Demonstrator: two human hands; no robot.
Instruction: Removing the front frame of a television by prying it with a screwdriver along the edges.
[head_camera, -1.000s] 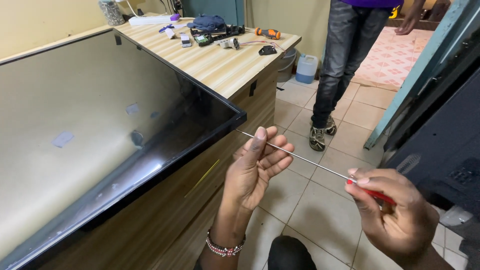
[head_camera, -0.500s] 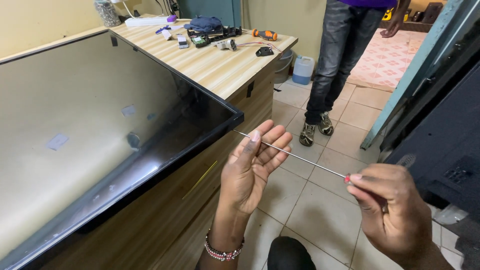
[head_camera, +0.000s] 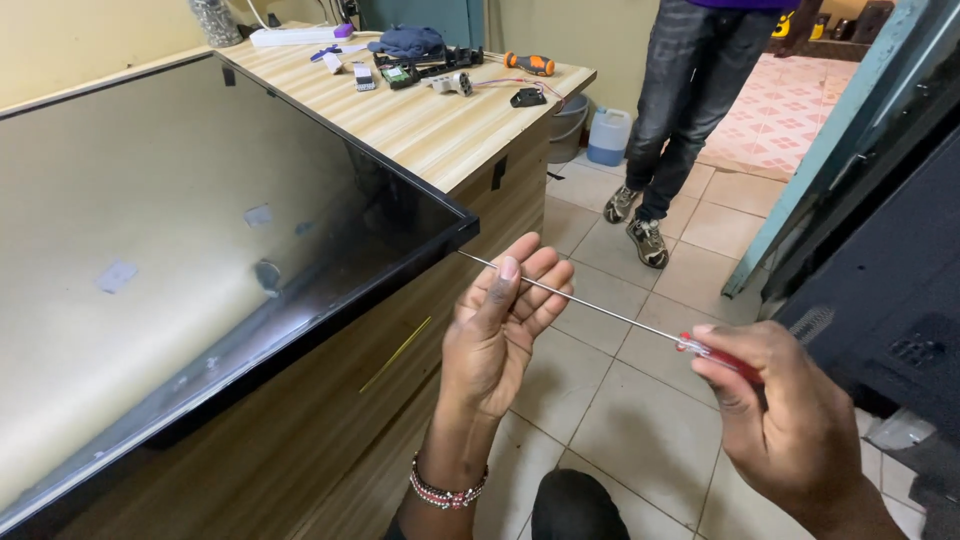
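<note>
Right hand (head_camera: 785, 420): fist closed round red screwdriver (head_camera: 600, 310) handle.
Left hand (head_camera: 500, 325): fingers loosely spread, thumb pressing the shaft.
Screen (head_camera: 200, 230): flat on worktop (head_camera: 440, 120).

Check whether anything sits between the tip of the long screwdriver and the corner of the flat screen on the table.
Nothing visible does. The right hand grips the screwdriver by its red handle, the left hand steadies the thin shaft with its fingers, and the tip points into open air just short of the screen corner.
</note>
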